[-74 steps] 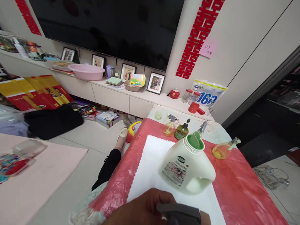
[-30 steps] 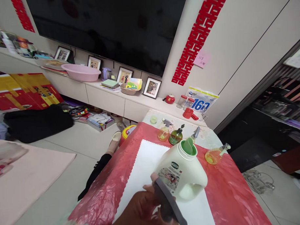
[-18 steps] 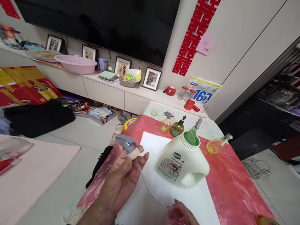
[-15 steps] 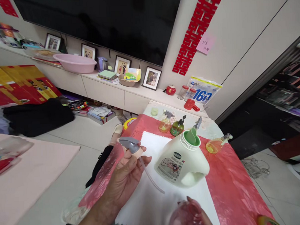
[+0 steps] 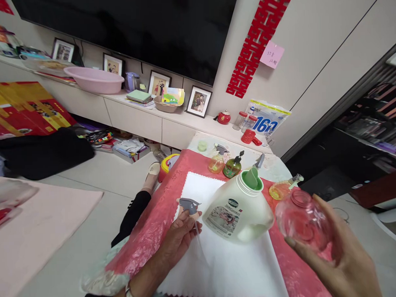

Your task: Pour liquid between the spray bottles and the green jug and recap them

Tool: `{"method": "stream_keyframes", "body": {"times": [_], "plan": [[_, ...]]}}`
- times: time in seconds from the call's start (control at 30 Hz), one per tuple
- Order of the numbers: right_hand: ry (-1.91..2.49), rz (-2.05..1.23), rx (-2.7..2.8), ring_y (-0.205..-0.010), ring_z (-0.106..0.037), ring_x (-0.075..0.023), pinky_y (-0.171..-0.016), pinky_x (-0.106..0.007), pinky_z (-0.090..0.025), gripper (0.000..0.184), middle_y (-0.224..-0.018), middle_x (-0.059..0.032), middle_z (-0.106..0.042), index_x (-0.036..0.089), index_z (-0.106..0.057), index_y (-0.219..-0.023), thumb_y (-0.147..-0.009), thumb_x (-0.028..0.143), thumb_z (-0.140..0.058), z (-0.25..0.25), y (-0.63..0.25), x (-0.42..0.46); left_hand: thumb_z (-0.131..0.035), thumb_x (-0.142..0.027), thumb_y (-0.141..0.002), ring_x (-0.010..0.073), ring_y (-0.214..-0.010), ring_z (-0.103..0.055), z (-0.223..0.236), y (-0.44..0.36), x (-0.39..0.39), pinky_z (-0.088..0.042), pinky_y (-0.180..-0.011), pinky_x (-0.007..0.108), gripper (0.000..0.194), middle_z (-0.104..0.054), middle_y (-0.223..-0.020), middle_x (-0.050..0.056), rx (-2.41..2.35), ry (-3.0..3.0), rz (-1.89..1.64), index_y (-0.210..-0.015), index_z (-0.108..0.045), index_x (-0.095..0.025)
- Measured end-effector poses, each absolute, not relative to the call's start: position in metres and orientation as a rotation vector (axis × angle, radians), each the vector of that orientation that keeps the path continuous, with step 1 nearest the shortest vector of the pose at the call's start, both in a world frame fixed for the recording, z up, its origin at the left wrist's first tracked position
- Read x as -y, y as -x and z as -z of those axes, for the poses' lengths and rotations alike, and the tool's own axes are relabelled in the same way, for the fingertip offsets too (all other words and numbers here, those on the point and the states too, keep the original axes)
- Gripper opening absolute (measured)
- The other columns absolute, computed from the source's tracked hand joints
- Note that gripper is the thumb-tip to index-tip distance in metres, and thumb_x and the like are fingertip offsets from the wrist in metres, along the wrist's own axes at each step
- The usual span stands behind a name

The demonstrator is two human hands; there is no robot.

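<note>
My left hand [image 5: 178, 242] pinches a grey spray-pump head [image 5: 188, 206] with a thin clear dip tube hanging from it, low over the white cloth [image 5: 228, 268]. My right hand [image 5: 338, 265] holds up a clear pink round bottle [image 5: 301, 220], its mouth uncapped, to the right of a white detergent jug [image 5: 239, 210] with a green neck. The jug stands on the white cloth over a red table cover [image 5: 149, 237].
Three small spray and pump bottles with yellow or green liquid [image 5: 233, 166] stand at the table's far end, another [image 5: 280, 189] lies at the right. Behind are a low white cabinet [image 5: 135, 120] with photo frames and a pink basin [image 5: 94, 79]. A person's leg [image 5: 135, 215] shows left of the table.
The pump head came away from the pink bottle, the left hand lowering it toward the cloth. The right hand lifted the bottle from the bottom edge up to the right of the jug.
</note>
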State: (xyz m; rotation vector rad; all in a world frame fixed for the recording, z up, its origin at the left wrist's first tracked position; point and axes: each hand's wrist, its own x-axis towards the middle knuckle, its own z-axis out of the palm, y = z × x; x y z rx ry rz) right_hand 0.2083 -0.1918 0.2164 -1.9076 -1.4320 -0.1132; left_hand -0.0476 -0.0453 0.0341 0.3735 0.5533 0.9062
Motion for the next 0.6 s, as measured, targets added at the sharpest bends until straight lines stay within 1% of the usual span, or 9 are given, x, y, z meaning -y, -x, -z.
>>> {"method": "stream_keyframes", "body": {"times": [0.07,0.17,0.27,0.4,0.6], "plan": [[1.916,0.368,1.591,-0.129,-0.047,-0.0258,-0.110,-0.032,-0.037,0.084,-0.143,-0.0047,-0.045,0.022,-0.040,-0.156,-0.091,0.069,-0.065,-0.228,-0.207,0.175,-0.088,-0.029,-0.072,0.0096,-0.074,-0.066,-0.034,0.048,0.045,-0.052,-0.074,0.026,0.041,-0.070,-0.114,0.006,-0.547,-0.382,-0.906,-0.108,-0.071,-0.020],[1.816,0.576,1.775,-0.128,-0.047,-0.0260,-0.109,-0.035,-0.038,0.076,-0.144,-0.0081,-0.045,0.016,-0.040,-0.155,-0.098,0.064,-0.055,-0.240,-0.210,0.158,-0.089,-0.030,-0.071,0.0092,-0.074,-0.066,-0.033,0.048,0.044,-0.053,-0.074,0.026,0.044,-0.070,-0.113,0.005,-0.554,-0.379,-0.902,-0.110,-0.071,-0.020],[1.770,0.744,1.891,-0.127,-0.047,-0.0297,-0.105,-0.041,-0.039,0.070,-0.142,-0.0117,-0.046,0.013,-0.041,-0.153,-0.101,0.060,-0.049,-0.249,-0.213,0.148,-0.091,-0.033,-0.068,0.0086,-0.072,-0.064,-0.030,0.048,0.043,-0.052,-0.073,0.026,0.047,-0.070,-0.112,0.006,-0.546,-0.389,-0.893,-0.109,-0.072,-0.019],[1.742,0.905,1.998,-0.120,-0.050,-0.0342,-0.098,-0.047,-0.043,0.066,-0.138,-0.0145,-0.048,0.012,-0.042,-0.152,-0.103,0.056,-0.046,-0.260,-0.216,0.139,-0.092,-0.036,-0.066,0.0083,-0.072,-0.063,-0.028,0.048,0.043,-0.052,-0.073,0.025,0.051,-0.070,-0.111,0.006,-0.533,-0.401,-0.889,-0.109,-0.072,-0.020],[1.808,1.050,2.095,-0.120,-0.050,-0.0358,-0.093,-0.046,-0.045,0.062,-0.139,-0.0142,-0.047,0.013,-0.041,-0.151,-0.103,0.051,-0.043,-0.268,-0.221,0.133,-0.093,-0.037,-0.064,0.0087,-0.071,-0.063,-0.028,0.048,0.043,-0.051,-0.072,0.025,0.048,-0.068,-0.110,0.005,-0.536,-0.411,-0.889,-0.104,-0.073,-0.019]]}}
